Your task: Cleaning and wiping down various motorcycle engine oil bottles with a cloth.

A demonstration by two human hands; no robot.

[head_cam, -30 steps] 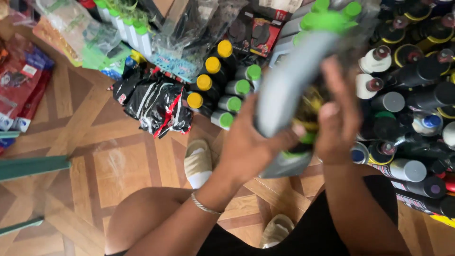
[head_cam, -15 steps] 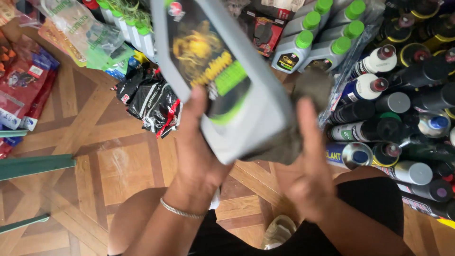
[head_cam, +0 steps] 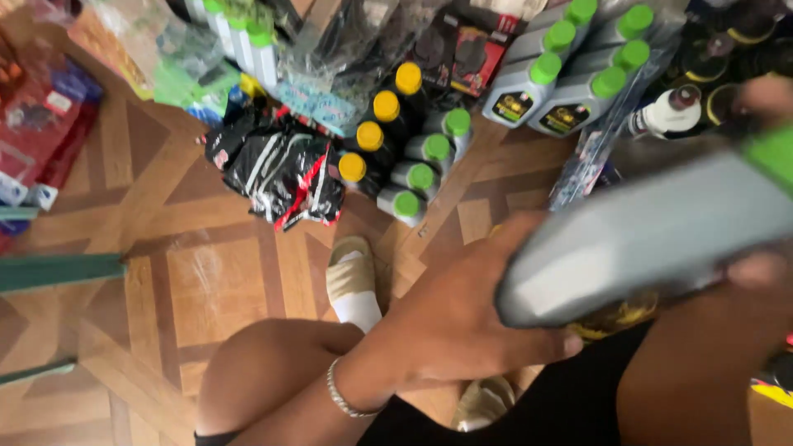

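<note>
Grey plastic jug (head_cam: 652, 235) held in both hands, lying sideways at 3 o'clock.
Left hand (head_cam: 462, 318) wraps the smooth, flat-sided base; right hand (head_cam: 764, 272), blurred, closes on the green-capped end. Parquet floor (head_cam: 206, 281) below; capped bottles (head_cam: 396, 157) at 12.

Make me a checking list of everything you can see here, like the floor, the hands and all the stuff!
Surface: wooden floor with inlaid pattern.
Job's things: one grey jug with a green cap, lying sideways, blurred.
Clutter: yellow-capped bottles, green-capped bottles, more grey jugs, black bags, red packets.
Grippers: left hand under the jug's bottom end; right hand on its far side, mostly hidden.
Cables: nothing seen.
Surroundings: the person's sandalled foot, a wrist bracelet.
</note>
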